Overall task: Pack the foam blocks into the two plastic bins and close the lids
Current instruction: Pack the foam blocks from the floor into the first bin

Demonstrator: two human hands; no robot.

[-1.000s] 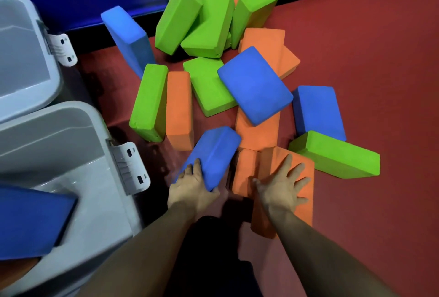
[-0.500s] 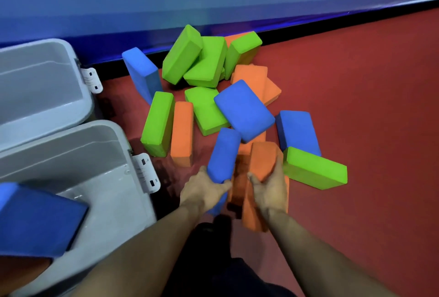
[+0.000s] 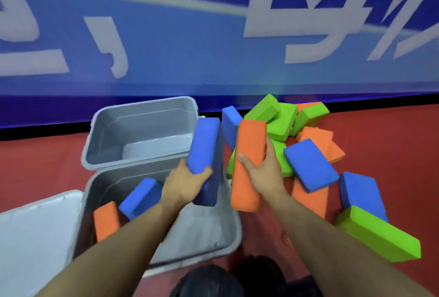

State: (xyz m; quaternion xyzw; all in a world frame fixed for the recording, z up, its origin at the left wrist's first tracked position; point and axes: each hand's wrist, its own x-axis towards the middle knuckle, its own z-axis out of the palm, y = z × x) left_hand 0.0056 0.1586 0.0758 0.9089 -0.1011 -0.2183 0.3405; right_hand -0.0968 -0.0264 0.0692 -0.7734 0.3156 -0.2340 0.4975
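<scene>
- Your left hand (image 3: 187,183) grips a blue block (image 3: 205,160) by its lower end, fingers wrapped under it and thumb across the near face; the block stands nearly upright, which looks like the way to carry it over a bin rim and drop it in lengthwise.
- Your right hand (image 3: 262,172) grips an orange block (image 3: 249,166) around its middle, thumb on the near face and fingers curled behind; it is upright too, just beside the blue one, the two blocks apart by a narrow gap.
- The near bin (image 3: 234,232) sits directly below your left hand, lid off, so the blue block hangs over its far right corner. Your right hand is just outside that bin's right wall, over the red floor (image 3: 380,144).
- Inside the near bin, left of your left forearm, lie a blue block (image 3: 140,198) and an orange block (image 3: 105,220), leaning on each other; much of the bin floor shows bare.
- The far bin (image 3: 142,116) stands beyond your left hand, touching the near bin, and looks empty.
- The loose pile (image 3: 311,166) of green, blue and orange blocks lies beyond and to the right of your right hand, with a green block (image 3: 380,235) nearest your right forearm.
- A white lid (image 3: 35,237) lies left of your left arm, beside the near bin.
- Judging by the pile, packing is at an early stage.
</scene>
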